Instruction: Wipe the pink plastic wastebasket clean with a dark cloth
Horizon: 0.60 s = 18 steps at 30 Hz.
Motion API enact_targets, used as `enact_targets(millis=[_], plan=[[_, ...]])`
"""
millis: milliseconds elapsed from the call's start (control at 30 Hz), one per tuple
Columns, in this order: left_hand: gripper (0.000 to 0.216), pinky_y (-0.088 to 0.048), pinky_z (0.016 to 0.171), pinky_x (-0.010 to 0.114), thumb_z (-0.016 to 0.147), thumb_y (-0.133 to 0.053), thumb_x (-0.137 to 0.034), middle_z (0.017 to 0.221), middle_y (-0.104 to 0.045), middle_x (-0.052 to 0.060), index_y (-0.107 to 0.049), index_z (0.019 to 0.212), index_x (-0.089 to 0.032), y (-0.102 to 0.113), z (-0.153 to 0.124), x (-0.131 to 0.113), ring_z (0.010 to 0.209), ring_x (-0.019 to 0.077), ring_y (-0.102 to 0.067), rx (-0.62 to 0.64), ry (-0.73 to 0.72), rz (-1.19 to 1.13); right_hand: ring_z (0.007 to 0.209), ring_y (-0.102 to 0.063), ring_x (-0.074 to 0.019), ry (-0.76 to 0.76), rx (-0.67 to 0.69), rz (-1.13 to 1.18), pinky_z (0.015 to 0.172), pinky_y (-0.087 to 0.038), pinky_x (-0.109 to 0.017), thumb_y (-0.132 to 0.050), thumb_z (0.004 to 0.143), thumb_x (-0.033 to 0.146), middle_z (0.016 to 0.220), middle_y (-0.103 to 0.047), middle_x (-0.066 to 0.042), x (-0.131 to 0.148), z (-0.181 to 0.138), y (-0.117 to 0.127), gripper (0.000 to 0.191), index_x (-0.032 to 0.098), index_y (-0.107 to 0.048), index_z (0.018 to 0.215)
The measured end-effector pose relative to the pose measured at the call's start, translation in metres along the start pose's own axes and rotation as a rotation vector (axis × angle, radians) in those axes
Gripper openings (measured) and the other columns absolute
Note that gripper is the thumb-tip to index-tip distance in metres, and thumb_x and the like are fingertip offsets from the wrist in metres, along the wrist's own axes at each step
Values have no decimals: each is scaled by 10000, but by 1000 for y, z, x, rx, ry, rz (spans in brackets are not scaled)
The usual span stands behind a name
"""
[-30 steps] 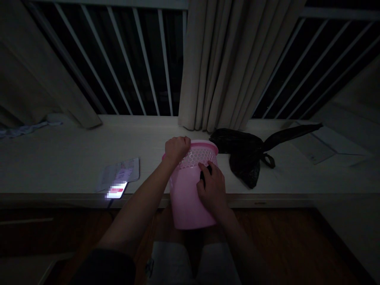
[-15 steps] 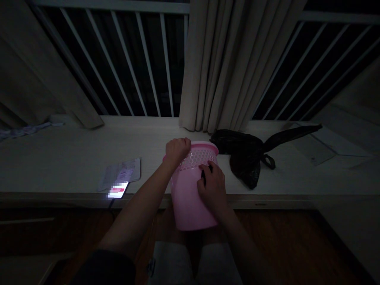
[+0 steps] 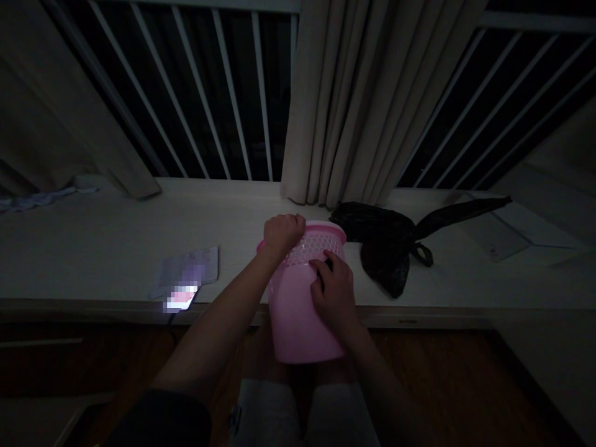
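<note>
A pink plastic wastebasket [image 3: 298, 323] with a honeycomb mesh band below its rim is held in front of my legs, its upper part over the edge of the white ledge. My left hand [image 3: 284, 233] is closed over the rim on the far left side, fingertips hidden inside. Against the basket's near wall, just under the mesh, my right hand [image 3: 335, 295] has its fingers curled round a small black object [image 3: 326, 267]. Too little of that object shows to tell its kind.
On the ledge [image 3: 116, 248], a black plastic bag [image 3: 388, 261] lies right of the basket. At left, a lit phone [image 3: 181, 298] with a cable lies by papers or a booklet [image 3: 209, 264]. Behind hang curtains [image 3: 330, 124] before white window bars. A pale box [image 3: 521, 230] stands at right.
The left hand sits slightly further right along the rim. My right hand has shifted very little against the wall, still round the black object. The view has moved slightly.
</note>
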<state>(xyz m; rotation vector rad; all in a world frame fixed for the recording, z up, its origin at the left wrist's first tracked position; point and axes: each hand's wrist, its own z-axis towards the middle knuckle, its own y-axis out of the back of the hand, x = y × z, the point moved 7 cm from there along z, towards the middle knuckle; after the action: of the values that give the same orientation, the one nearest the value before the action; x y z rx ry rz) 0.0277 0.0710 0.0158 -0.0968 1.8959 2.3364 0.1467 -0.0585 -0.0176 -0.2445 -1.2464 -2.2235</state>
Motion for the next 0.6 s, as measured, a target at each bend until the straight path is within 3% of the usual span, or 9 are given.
enact_targets(millis=[300,600], plan=[[479,-473,807,414,964,-254,-273,968,-698,199,-690,1009,-80,-1,2,-11,965,286,-653,-11,-69,39,1203,-438,-300,-106,62,-16,1027,-341,-485,-458,732,110,1230,-499,-168,-3,11,2,343,154,-597,1042],[542,-478,786,425,944,-226,-310,911,-706,197,-715,935,-77,-3,5,-9,911,301,-664,-45,-3,-12,1172,-452,-305,-133,11,-6,1009,-355,-480,-439,707,100,1189,-514,-172,-5,16,0,289,155,-591,947]])
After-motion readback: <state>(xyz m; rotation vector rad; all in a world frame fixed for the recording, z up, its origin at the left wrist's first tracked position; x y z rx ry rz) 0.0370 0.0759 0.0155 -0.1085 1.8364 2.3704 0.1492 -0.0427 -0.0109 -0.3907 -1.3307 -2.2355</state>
